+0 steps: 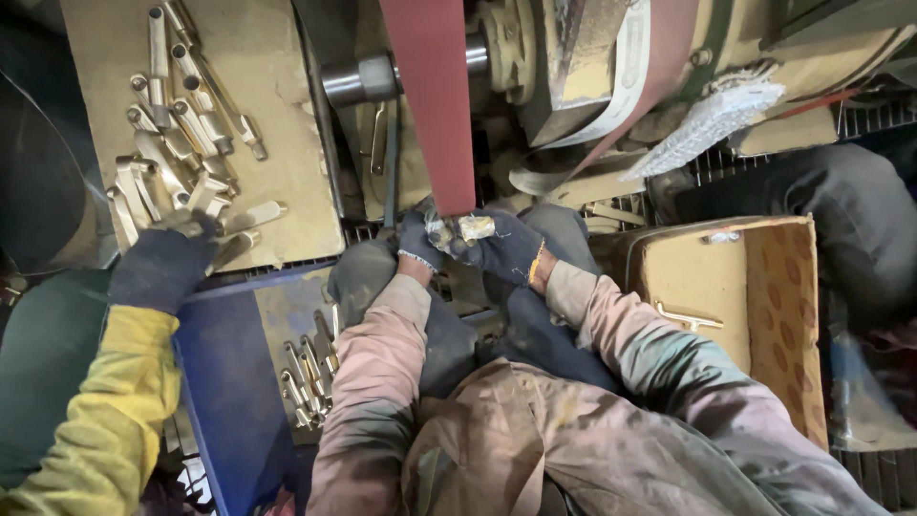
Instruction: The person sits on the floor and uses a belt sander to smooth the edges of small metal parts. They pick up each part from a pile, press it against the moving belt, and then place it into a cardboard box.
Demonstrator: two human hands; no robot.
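**2 gloved hands holding a brass piece at the sanding belt**

In the middle of the frame, the left hand (pixel 420 241) and the right hand (pixel 506 247), both in dark gloves, are closing together around a small brass piece (pixel 475 227), pinching it between the fingers. The piece is sitting just below the lower end of the red sanding belt (pixel 435 96), which is running down from the top centre. At the upper left, a co-worker's gloved hand (pixel 162 263) on a yellow sleeve is resting at the edge of a board (pixel 277 115) carrying a heap of brass parts (pixel 177 134). More brass parts are lying in a blue tray (pixel 229 382) at the lower left. A cardboard box (pixel 783 315) at the right is holding 1 brass part (pixel 690 317)
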